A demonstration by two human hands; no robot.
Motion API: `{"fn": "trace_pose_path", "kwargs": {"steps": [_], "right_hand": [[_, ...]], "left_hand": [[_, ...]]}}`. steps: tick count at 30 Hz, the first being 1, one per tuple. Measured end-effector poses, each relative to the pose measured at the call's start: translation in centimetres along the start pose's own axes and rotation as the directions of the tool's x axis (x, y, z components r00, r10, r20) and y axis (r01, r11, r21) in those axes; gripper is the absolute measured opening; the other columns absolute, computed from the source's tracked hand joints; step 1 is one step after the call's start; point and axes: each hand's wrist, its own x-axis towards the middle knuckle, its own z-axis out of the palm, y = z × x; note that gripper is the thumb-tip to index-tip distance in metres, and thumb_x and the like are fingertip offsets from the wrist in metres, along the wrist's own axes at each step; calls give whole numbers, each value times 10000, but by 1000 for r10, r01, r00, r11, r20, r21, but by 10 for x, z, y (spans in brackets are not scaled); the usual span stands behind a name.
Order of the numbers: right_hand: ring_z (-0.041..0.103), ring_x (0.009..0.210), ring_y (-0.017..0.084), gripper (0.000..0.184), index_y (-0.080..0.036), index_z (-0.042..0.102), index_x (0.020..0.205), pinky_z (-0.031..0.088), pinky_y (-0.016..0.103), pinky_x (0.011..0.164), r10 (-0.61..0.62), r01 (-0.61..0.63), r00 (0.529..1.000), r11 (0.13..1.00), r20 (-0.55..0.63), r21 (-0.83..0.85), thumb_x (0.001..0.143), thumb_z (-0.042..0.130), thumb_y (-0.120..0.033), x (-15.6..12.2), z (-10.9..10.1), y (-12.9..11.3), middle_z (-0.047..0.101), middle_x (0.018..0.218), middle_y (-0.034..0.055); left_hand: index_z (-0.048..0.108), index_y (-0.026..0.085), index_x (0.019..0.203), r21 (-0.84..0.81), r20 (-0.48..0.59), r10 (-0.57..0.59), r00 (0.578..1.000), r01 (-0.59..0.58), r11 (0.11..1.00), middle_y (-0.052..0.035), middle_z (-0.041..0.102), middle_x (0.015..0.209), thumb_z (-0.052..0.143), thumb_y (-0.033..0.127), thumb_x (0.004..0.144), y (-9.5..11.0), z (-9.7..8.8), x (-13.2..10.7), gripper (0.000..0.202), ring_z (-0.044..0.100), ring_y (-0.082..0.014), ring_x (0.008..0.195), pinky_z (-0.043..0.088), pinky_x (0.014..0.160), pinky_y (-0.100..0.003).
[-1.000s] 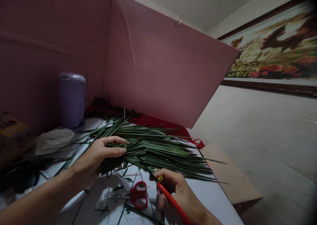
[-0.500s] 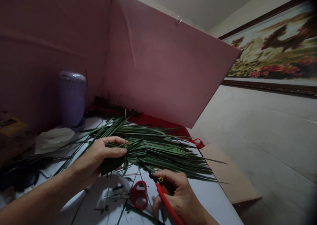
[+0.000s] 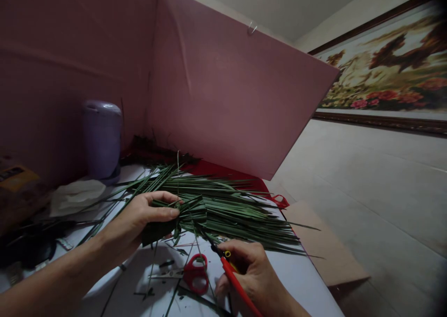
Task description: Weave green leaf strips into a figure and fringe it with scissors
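Note:
My left hand [image 3: 139,219] is closed on a folded piece of green leaf strips [image 3: 181,214] at the near end of a long pile of green leaves [image 3: 237,207] on the white table [image 3: 300,275]. My right hand [image 3: 249,273] grips a red-handled cutting tool [image 3: 235,282] with a yellow catch; its dark tip points at the folded piece's underside. Small red-handled scissors [image 3: 193,273] lie on the table between my two hands, with leaf trimmings around them.
A purple cylindrical container [image 3: 102,140] stands at the back left against a pink partition [image 3: 223,93]. White tissue [image 3: 75,195] and dark clutter lie at the left. A brown cardboard piece [image 3: 324,252] sticks out past the table's right edge. A framed painting [image 3: 387,70] hangs on the wall.
My right hand with the red tool has shifted slightly right and forward; the tip stays near the folded leaf piece. My left hand has kept its hold.

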Motion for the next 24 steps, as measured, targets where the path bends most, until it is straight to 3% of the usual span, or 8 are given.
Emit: {"fn": "trace_pose_path", "kwargs": {"steps": [8,14,18,24], "right_hand": [[495,478,111,346,-153,656,831,368,205,443,-4,3,1000,1000,-17,-17,588,752,-381,-1,1,7,522,538,-22],[376,449,72,248,-164,592,812,315,185,444,54,-45,997,987,-54,155,596,705,-211,-3,1,-12,484,486,-64],[333,521,64,324,-171,554,795,269,165,467,146,-141,989,975,-16,170,519,632,-20,-3,-3,-28,433,537,-86],[336,523,60,378,-175,517,816,221,171,451,206,-225,972,954,114,196,504,611,17,-1,-2,-20,433,525,-102]], "left_hand": [[615,160,814,-14,-17,-10,1000,10,1000,20,611,526,705,150,629,4,1,0,206,543,-101,453,455,441,-212],[625,157,784,-42,-46,8,999,-10,999,7,634,564,715,137,609,6,0,1,198,551,-108,464,461,433,-216],[630,162,796,-65,-77,28,997,-33,997,-6,658,597,720,139,607,6,-2,3,210,576,-121,484,477,454,-231],[623,172,818,-89,-69,32,997,-38,995,1,659,564,726,152,613,7,-4,2,231,582,-110,463,463,462,-206]]}}
